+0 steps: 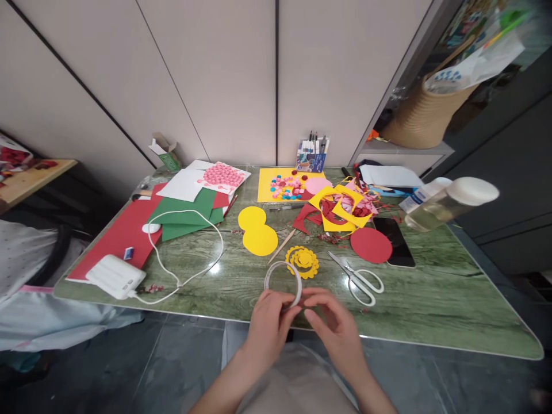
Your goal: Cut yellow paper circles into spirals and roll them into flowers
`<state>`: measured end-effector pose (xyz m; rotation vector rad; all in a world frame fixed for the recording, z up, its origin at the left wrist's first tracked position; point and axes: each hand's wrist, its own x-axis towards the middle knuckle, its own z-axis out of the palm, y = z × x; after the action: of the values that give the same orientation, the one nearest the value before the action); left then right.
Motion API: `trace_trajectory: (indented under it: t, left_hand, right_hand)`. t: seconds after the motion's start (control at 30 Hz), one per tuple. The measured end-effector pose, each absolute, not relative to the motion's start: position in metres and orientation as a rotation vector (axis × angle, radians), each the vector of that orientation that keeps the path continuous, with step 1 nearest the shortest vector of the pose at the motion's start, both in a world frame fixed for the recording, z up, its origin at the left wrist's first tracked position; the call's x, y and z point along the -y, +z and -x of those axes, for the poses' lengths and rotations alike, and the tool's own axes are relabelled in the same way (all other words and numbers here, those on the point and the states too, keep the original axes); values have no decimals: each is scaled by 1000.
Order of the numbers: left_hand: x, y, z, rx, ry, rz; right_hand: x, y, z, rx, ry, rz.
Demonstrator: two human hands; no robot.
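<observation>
My left hand (271, 319) pinches the near side of a roll of white tape (267, 279), holding it upright over the table's front edge. Close to the roll's right side is my right hand (334, 322), its fingers curved and the thumb a little apart from them; fingertip contact with the tape is hard to make out. Just beyond the roll lies a yellow scalloped paper spiral (305, 261). White-handled scissors (356, 279) rest to its right, blades partly spread. Behind are two yellow paper circles (260, 238), a wooden stick (282, 246) and a red paper circle (371, 245).
On the left are a white power bank (115, 277) with a looped cable, red paper (112, 236) and green sheets (190, 210). Yellow and red paper scraps (340, 207), a black phone (394, 241) and a clear bottle (451, 201) stand or lie at right.
</observation>
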<state>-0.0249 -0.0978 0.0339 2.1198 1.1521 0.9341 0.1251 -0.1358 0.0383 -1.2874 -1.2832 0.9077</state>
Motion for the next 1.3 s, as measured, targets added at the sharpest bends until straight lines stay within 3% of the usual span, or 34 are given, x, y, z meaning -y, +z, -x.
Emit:
trace_trajectory:
  t: [0.27, 0.4, 0.87, 1.3]
  left_hand:
    - [99, 29, 20, -1211, 896, -2176]
    - [100, 22, 21, -1244, 889, -2228]
    - [100, 29, 21, -1222, 941, -2632]
    - [101, 18, 21, -921, 1342, -2485]
  right_hand:
    - [135, 26, -127, 1700, 265, 1325]
    - [134, 25, -126, 1726, 108, 1376]
    - [129, 27, -127, 1768, 211, 1508]
    - [128, 18, -125, 1386, 479, 1595]
